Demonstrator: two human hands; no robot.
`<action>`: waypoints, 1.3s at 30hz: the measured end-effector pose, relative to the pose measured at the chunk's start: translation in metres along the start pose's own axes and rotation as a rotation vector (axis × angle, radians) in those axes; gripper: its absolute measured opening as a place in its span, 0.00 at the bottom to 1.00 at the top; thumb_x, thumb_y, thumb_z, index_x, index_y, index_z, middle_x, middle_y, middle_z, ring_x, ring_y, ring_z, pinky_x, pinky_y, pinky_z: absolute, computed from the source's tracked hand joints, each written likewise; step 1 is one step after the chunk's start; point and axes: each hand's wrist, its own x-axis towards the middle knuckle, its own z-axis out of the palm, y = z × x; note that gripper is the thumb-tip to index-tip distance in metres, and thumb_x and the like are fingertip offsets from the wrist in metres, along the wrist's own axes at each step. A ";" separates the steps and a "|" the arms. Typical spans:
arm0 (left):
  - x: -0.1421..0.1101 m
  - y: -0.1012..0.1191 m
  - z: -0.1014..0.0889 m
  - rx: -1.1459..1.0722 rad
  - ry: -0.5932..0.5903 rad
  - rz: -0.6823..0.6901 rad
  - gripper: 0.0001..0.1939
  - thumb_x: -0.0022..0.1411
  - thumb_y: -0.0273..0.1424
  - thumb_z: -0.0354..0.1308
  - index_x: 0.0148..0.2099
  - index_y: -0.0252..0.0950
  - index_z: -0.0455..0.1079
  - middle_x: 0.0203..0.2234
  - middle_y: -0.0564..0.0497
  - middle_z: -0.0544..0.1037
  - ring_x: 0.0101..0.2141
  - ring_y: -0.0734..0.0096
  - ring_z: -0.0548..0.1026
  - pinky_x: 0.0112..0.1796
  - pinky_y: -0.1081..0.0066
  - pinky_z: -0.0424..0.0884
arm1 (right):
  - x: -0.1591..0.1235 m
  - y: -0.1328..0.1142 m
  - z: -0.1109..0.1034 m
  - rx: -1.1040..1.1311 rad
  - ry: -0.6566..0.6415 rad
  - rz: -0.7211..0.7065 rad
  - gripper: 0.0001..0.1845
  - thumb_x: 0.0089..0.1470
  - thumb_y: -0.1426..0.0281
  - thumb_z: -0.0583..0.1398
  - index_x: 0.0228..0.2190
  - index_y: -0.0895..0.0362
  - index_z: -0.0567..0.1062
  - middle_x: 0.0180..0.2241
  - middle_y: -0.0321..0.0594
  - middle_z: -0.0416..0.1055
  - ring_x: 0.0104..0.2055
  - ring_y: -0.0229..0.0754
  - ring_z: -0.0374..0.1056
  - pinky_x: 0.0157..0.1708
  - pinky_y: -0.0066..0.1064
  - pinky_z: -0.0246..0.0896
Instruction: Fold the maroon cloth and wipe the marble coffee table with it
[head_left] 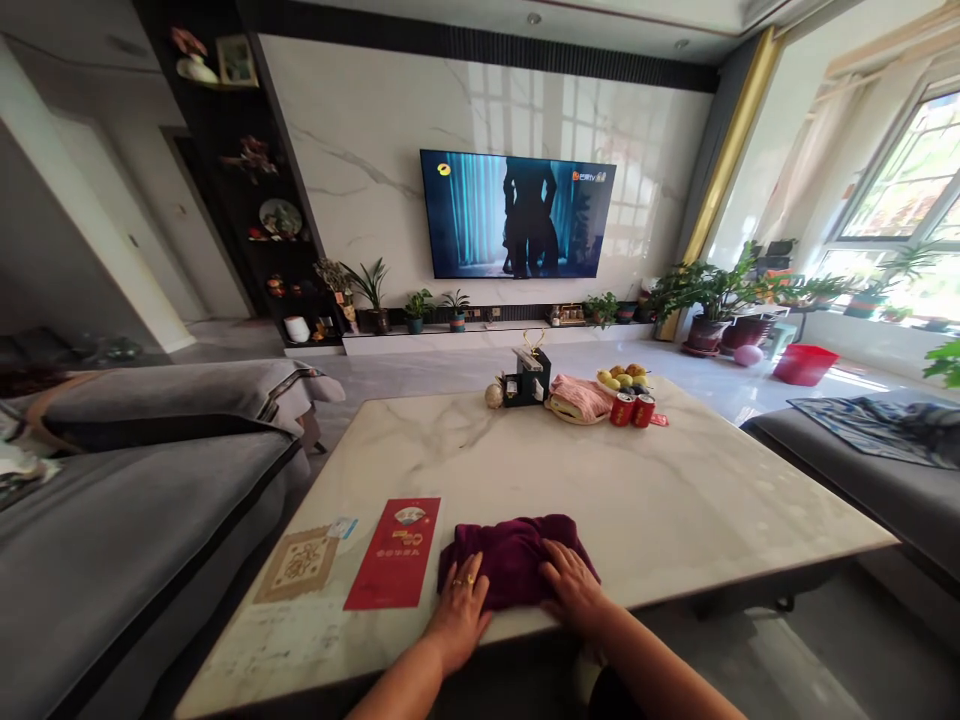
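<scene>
A dark purple cloth (pixel 514 555), folded into a soft bundle, lies at the near edge of the marble coffee table (pixel 660 490). My left hand (pixel 459 612) rests on the cloth's left front corner with its fingers stretched out; a ring shows on one finger. On the right front part of the cloth lies my right hand (pixel 574 588), palm down, fingers extended and slightly apart. Both hands press on the fabric without gripping it. What kind of cloth it is, I cannot tell.
Left of the cloth lie a red printed packet (pixel 396 555) and a tan patterned mat (pixel 296 565). Toward the far edge stand a black tissue box (pixel 532 380), a folded pink towel (pixel 581 398), red cans (pixel 632 410) and a fruit plate (pixel 626 380). Grey sofas (pixel 150 500) flank the table.
</scene>
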 end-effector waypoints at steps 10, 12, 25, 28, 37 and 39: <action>-0.059 0.043 -0.076 0.005 0.147 -0.063 0.26 0.73 0.26 0.35 0.59 0.37 0.71 0.56 0.40 0.79 0.58 0.55 0.76 0.64 0.52 0.65 | -0.042 -0.068 -0.097 -0.227 0.099 0.190 0.16 0.59 0.79 0.53 0.42 0.54 0.76 0.48 0.48 0.77 0.53 0.48 0.72 0.56 0.37 0.61; -0.065 0.044 -0.100 -0.004 0.198 -0.053 0.24 0.76 0.31 0.33 0.58 0.36 0.70 0.51 0.39 0.80 0.52 0.56 0.78 0.56 0.57 0.71 | -0.049 -0.085 -0.130 -0.191 0.118 0.267 0.17 0.57 0.79 0.54 0.44 0.54 0.74 0.44 0.45 0.77 0.47 0.46 0.72 0.51 0.34 0.60; -0.023 0.048 -0.073 0.049 0.129 -0.084 0.28 0.70 0.32 0.56 0.70 0.39 0.65 0.68 0.35 0.67 0.66 0.50 0.67 0.65 0.54 0.62 | -0.016 -0.091 -0.100 -0.174 0.041 0.355 0.33 0.64 0.67 0.58 0.69 0.51 0.64 0.68 0.51 0.63 0.67 0.55 0.59 0.66 0.47 0.51; -0.036 0.049 -0.026 0.050 0.022 -0.091 0.33 0.67 0.41 0.62 0.72 0.44 0.65 0.70 0.36 0.64 0.70 0.41 0.62 0.67 0.46 0.59 | -0.034 -0.085 -0.043 -0.156 -0.106 0.285 0.44 0.59 0.52 0.64 0.71 0.44 0.60 0.74 0.49 0.54 0.71 0.64 0.52 0.66 0.58 0.51; -0.014 0.016 0.004 0.096 0.070 -0.092 0.31 0.71 0.38 0.55 0.74 0.44 0.62 0.65 0.37 0.71 0.65 0.42 0.67 0.65 0.44 0.62 | -0.021 -0.052 -0.015 -0.187 -0.125 0.226 0.44 0.60 0.49 0.64 0.72 0.42 0.58 0.70 0.51 0.60 0.67 0.64 0.58 0.61 0.56 0.58; -0.003 0.011 0.010 0.097 0.073 -0.099 0.33 0.70 0.36 0.55 0.75 0.38 0.60 0.65 0.34 0.71 0.63 0.40 0.69 0.63 0.43 0.64 | -0.010 -0.052 -0.013 -0.212 -0.123 0.251 0.42 0.61 0.54 0.64 0.72 0.41 0.59 0.69 0.52 0.61 0.66 0.63 0.59 0.62 0.54 0.58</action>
